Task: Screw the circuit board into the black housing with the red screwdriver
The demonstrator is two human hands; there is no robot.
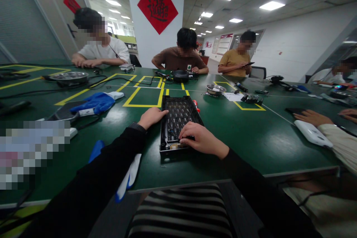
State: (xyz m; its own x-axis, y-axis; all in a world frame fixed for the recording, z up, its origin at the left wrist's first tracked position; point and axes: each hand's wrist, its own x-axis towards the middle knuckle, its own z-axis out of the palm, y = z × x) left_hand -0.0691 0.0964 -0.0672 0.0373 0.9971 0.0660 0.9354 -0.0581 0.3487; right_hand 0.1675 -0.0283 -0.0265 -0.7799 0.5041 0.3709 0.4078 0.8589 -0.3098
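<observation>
A black rectangular casing (178, 119) with a gridded inside lies on the green table (240, 134) in front of me. My left hand (152, 116) rests against its left edge, fingers curled loosely on the rim. My right hand (199, 138) lies over the near end of the casing, fingers bent down and pressed onto something small inside that I cannot make out. A red-tipped tool (195, 105) sits by the casing's far right corner.
Blue and white gloves (97, 102) lie to the left, another (126, 176) by my left sleeve. Metal bowls (214, 89) (69, 77), cables and yellow floor-tape boxes mark the table. Several people sit around it; a co-worker's hand (312, 117) and a white device (312, 134) are at right.
</observation>
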